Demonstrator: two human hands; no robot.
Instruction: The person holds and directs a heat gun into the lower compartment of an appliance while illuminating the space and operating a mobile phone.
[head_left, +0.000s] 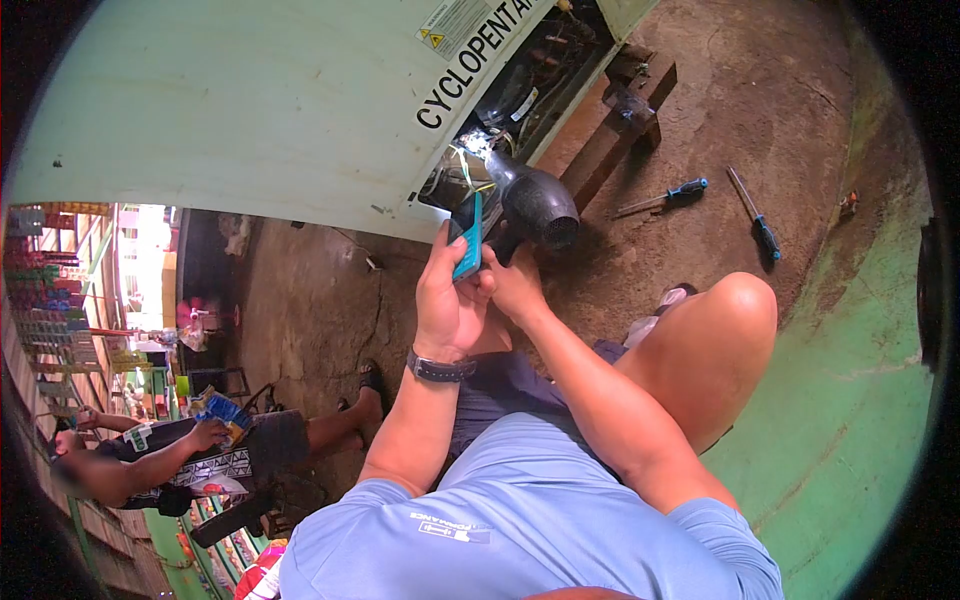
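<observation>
My left hand (452,305), with a dark strap watch at the wrist, is closed around a phone in a teal case (469,245), held upright before the open compartment. My right hand (516,284) grips the handle of a black hair dryer (540,208), right beside the phone. The dryer's nozzle points into the compartment of a pale green appliance (260,120). Bright light falls on wires (466,165) and metal near the nozzle. A dark rounded compressor (505,100) sits deeper inside. My fingers partly hide the dryer's handle.
Two blue-handled screwdrivers (688,189) (765,235) lie on the brown concrete floor to the right. A rusty metal beam (600,150) lies by the compartment. A green wall (850,400) stands at right. At left, another person (200,450) holds a blue-and-yellow packet (220,412).
</observation>
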